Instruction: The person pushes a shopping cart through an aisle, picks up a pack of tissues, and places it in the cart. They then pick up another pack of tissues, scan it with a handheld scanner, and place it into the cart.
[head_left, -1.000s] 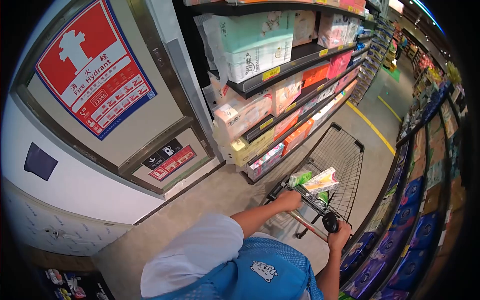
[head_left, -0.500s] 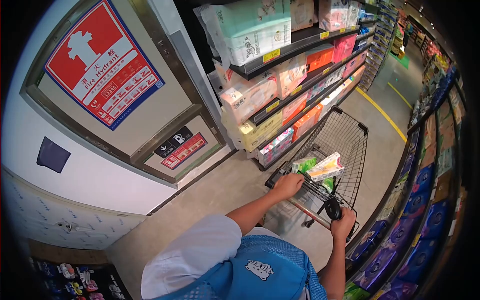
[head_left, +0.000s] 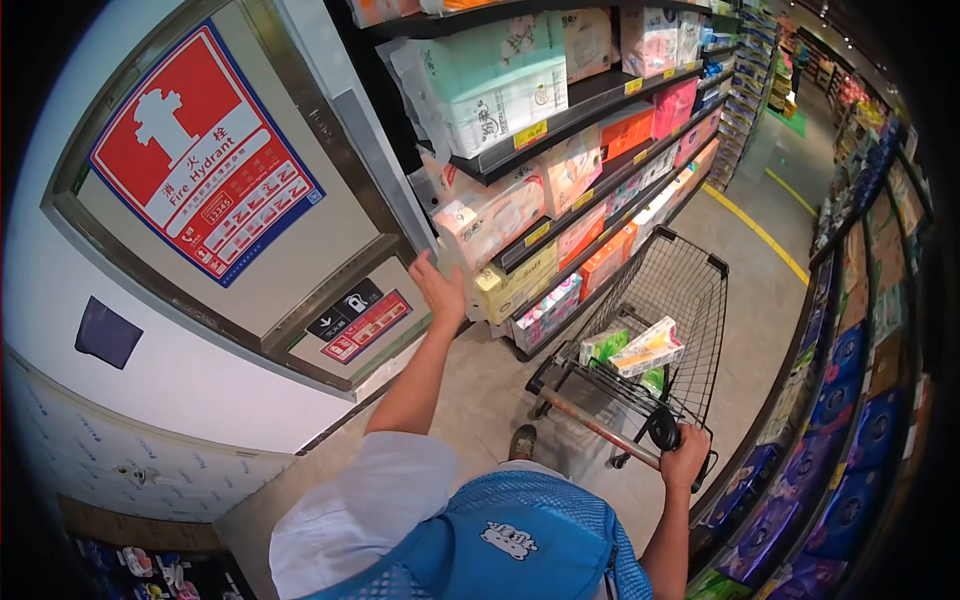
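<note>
My left hand [head_left: 441,288] is off the cart, raised with its fingers apart and nothing in it. It overlaps the edge of the lower shelf, close to a yellow tissue pack [head_left: 518,284] and a peach tissue pack [head_left: 492,215]. My right hand [head_left: 685,457] is wrapped round the right end of the shopping cart handle [head_left: 600,424], just beside a black round fitting [head_left: 663,428]. Inside the wire cart lie a white and orange patterned carton [head_left: 648,347] and a green pack [head_left: 603,345].
A shelf rack [head_left: 560,130] of tissue packs stands ahead, next to a fire hydrant cabinet [head_left: 205,150] on the left. Blue and purple packs [head_left: 845,440] line the right-hand shelf. Beyond the cart, a yellow floor line [head_left: 760,232] runs along the aisle.
My left hand has let go of the cart handle and moved left and up towards the shelf, its fingers spreading. My right hand stays on the handle.
</note>
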